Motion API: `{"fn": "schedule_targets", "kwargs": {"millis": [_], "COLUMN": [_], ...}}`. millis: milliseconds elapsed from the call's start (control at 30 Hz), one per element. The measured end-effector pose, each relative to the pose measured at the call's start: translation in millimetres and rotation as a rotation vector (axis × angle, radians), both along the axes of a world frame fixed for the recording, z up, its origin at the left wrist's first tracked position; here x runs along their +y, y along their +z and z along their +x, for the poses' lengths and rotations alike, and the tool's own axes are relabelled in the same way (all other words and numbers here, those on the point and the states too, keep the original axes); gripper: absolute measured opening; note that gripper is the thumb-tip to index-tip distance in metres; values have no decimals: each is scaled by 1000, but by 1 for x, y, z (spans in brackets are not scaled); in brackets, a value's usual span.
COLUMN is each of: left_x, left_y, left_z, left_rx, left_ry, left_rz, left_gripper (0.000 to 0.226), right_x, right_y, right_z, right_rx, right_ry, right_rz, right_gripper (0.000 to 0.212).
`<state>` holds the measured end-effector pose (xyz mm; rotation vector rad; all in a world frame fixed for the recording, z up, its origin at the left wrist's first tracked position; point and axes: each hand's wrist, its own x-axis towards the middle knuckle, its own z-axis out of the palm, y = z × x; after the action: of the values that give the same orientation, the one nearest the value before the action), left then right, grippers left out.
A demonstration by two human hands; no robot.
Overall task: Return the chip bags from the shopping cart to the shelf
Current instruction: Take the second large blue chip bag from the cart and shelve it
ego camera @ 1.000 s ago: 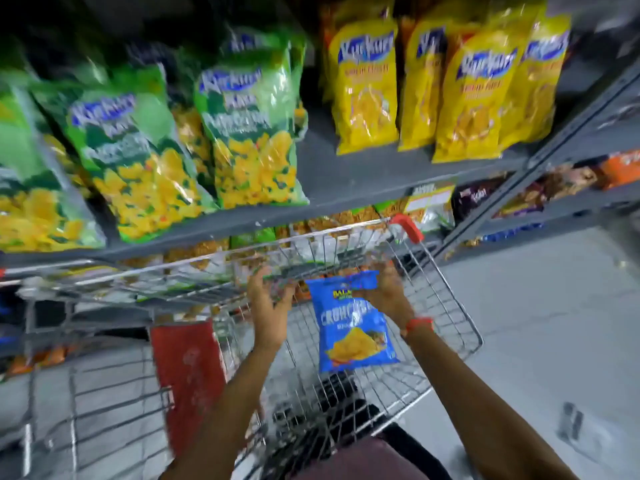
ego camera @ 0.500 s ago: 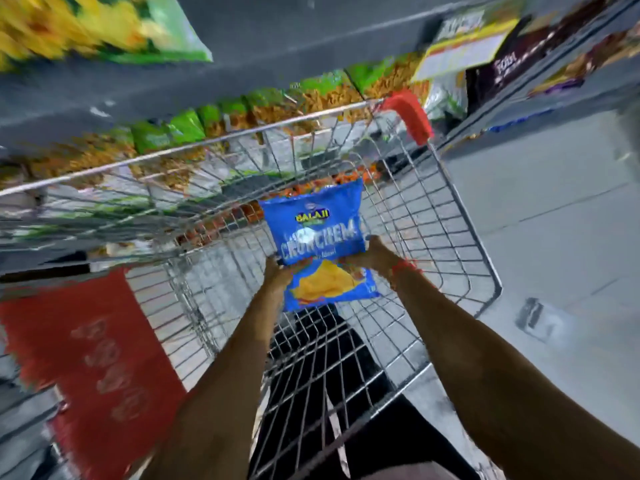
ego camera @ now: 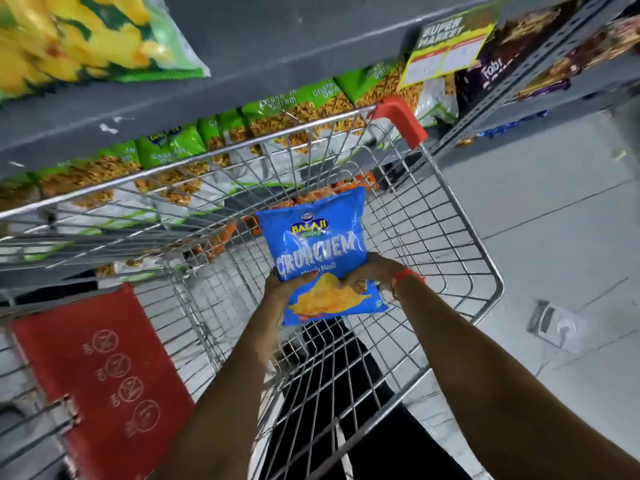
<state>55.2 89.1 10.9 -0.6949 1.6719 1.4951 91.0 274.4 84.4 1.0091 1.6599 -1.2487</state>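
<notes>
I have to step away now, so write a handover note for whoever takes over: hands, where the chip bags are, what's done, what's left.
Left hand and right hand: both grip the glossy blue chip bag at its lower half, held over the silver wire shopping cart.
No other bag is visible in the cart.
Done: bag lifted clear of the cart floor.
Left: place it on the grey metal shelf ahead; its matching row isn't visible here.

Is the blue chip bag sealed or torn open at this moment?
Sealed, as far as visible: the blue chip bag looks puffed, its top edge unbroken. The left hand and right hand cover parts of its lower half.
</notes>
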Motion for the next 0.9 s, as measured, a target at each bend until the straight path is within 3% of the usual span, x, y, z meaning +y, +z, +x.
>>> {"fn": "schedule_targets", "kwargs": {"millis": [100,200,333,600,700,900], "left_x": [-9,-18,-18,-17,-16,-12], "left_y": [38,88,166,312,376,486], "left_z": [3,4,-1,-39,-45,-57], "left_rx": [79,190,376,740,882,1114], "left_ry": [6,-26,3,-6,-78,-239], "left_rz": [60,82,84,189,283,407], "left_gripper": [40,47,36,40,39,85], "right_x": [-3,-4,-11,-23,-18,3], "right_y": [21,46,113,264,314,414], "right_z": [-10,-6,1,-11,-21,-31], "right_rx": [125,304,520,972,1129,1402], "right_ry": [40,19,-66,-237,-321,-334], "right_rz": [-167,-182,-190,-61,4,-18], "right_gripper": [29,37,50,35,38,37]}}
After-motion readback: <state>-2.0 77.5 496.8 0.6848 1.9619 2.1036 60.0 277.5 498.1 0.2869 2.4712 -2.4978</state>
